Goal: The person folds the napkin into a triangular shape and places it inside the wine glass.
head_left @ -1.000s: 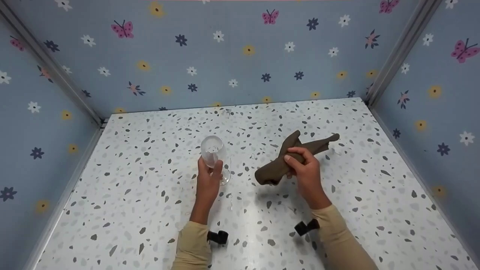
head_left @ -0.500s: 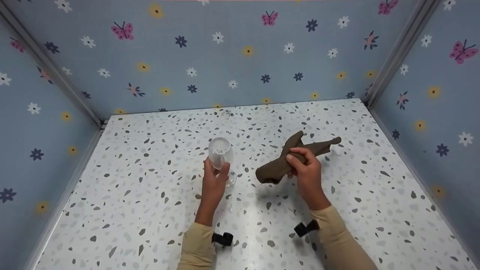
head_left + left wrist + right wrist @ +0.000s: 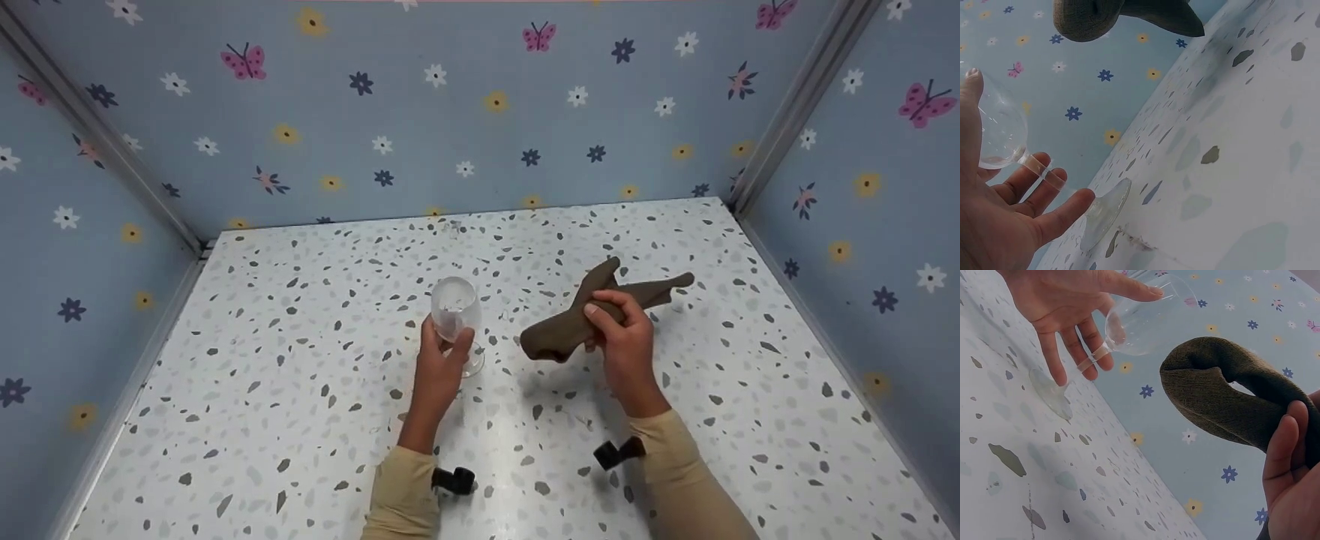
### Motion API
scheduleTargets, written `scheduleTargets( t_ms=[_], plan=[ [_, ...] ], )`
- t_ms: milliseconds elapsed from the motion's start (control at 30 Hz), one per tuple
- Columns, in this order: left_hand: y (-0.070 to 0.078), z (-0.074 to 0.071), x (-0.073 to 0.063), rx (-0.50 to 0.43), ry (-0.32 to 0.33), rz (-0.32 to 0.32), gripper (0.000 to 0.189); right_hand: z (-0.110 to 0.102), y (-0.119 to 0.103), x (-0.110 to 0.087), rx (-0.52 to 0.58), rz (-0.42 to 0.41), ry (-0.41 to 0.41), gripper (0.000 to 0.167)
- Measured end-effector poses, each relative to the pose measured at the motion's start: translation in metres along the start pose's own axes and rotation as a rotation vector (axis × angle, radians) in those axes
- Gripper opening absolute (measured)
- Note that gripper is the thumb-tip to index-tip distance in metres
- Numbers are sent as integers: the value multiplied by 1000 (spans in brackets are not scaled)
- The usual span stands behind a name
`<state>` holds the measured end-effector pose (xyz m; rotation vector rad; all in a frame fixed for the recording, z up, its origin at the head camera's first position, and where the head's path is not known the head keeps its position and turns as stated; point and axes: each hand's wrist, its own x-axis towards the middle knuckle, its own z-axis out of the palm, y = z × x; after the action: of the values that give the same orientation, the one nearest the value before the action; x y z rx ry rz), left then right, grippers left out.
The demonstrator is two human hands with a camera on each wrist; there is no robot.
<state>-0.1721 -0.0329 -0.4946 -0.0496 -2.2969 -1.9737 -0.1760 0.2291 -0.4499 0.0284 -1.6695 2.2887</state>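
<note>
Pinching brown cloth (image 3: 562, 331), right fingers (image 3: 601, 318) curled, left fingers (image 3: 463, 345) part-spread round glass (image 3: 454, 301), gap between, far table edge (image 3: 480, 218) well beyond

blue flowered walls (image 3: 450, 112) rise; a speckled white tabletop (image 3: 262, 360) gleams.

Passage: gap between wine glass (image 3: 454, 306) and brown cloth (image 3: 559, 334), running to table's (image 3: 285, 397) far edge; broad lane toward left edge, narrower one from cloth tip to right edge. Obstructions: left hand (image 3: 439, 371) holding glass, right hand (image 3: 628, 352) gripping cloth, wrist cameras (image 3: 463, 481) jutting inward; floral panels (image 3: 420, 112) bounding far, left, right edges
</note>
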Motion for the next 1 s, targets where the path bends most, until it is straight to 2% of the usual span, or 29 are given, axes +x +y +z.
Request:
scheduleTargets(
  t_ms=[400,667,1000],
  plan=[
    [1,14,-1,15,-21,0,78,-4,-5,2,-13,-11,23,28],
    [4,22,-2,55,-35,-26,80,-3,-12,0,19,-64,-3,30],
    [7,34,-4,77,-48,-21,84,-7,-15,3,15,-78,24,28]
  ],
)
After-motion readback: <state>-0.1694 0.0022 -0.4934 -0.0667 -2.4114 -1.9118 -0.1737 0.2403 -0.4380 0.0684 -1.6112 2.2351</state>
